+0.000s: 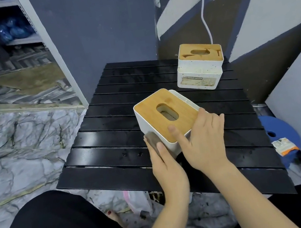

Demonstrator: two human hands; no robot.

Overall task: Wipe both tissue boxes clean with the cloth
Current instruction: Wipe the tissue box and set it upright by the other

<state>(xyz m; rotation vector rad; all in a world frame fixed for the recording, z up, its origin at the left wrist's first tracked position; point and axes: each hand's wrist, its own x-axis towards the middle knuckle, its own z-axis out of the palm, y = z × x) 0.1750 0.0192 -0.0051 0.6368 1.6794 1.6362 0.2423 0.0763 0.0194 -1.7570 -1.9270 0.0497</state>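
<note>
Gripping the near tissue box [158,116], the right hand [203,141] has its thumb on the wood lid and its fingers round the side. The black slatted table [108,124] holds both boxes. The near one sits in the middle. The far tissue box [199,66] sits well apart at 1 o'clock and looks grubby. The left hand [165,162] holds the brown cloth [152,139] against the near box's white side at 7 o'clock. I think the first box is being wiped. Next, turn it to reach the other sides.

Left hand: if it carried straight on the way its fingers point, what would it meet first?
The cloth it holds, pressed on the white side of the near tissue box. The left hand would probably slide along that wall, then over bare table slats; depth is unclear.
</note>
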